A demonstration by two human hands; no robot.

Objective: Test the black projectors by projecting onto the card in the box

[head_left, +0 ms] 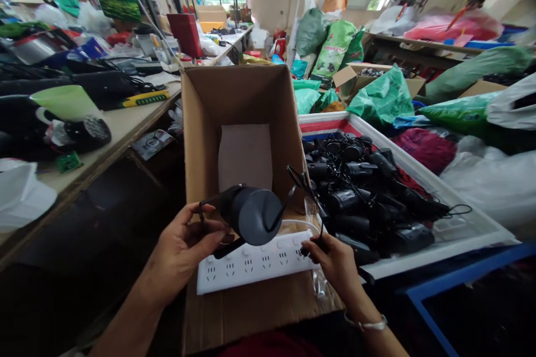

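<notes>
Dozens of black corded cylinders remain in the white tray while your left hand clamps another cylinder with curled fingers and your right hand pinches its cord between closed fingertips.

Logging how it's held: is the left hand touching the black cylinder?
Touching. The head view shows the left hand curled against the side of the black cylinder, with no gap where they meet.

The left hand holds a black cylindrical gadget above a white power strip on a cardboard box; the right hand pinches a thin black cord.
</notes>
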